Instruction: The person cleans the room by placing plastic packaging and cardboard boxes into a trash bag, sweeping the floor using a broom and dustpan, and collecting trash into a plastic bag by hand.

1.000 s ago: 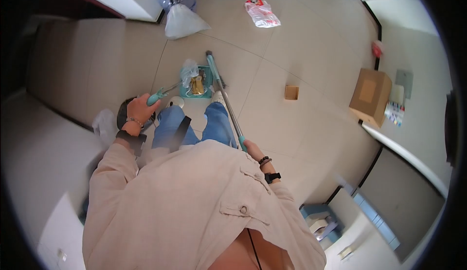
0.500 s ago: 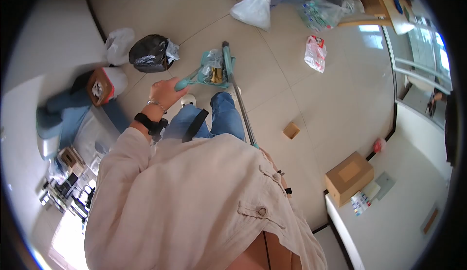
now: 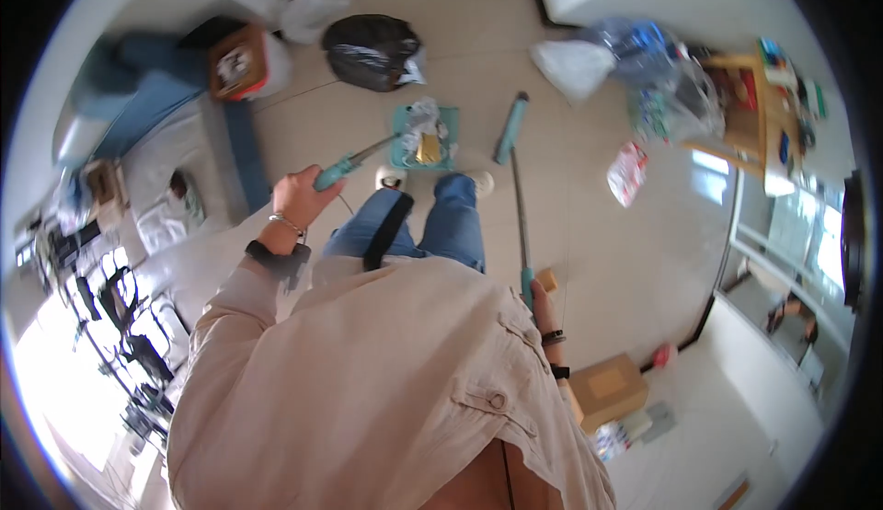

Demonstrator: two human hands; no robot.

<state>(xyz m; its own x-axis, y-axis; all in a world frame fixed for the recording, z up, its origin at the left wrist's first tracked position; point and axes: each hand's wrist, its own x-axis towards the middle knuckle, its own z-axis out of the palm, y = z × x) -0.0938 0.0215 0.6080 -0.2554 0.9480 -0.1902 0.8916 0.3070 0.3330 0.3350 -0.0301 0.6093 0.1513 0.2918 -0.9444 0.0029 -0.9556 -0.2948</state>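
Note:
My left hand [image 3: 303, 199] is wrapped round the teal handle of a dustpan [image 3: 401, 153], which lies low in front of my shoes. On the pan rest crumpled clear plastic [image 3: 421, 122] and a yellow-gold piece [image 3: 429, 148]. My right hand [image 3: 543, 305] grips the teal end of a long metal broom pole [image 3: 521, 206]. The broom's teal head [image 3: 511, 129] is on the floor to the right of the dustpan, apart from it.
A black bag [image 3: 372, 50] lies beyond the dustpan, with a white bag [image 3: 315, 6] behind. To the right are another white bag [image 3: 573, 67], a red-and-white bag [image 3: 627, 173], a small box [image 3: 546, 280] and a cardboard box [image 3: 607, 390].
The view has turned to the right. The broom head has moved from the dustpan's right edge to the floor farther right. Both hands keep hold of their handles.

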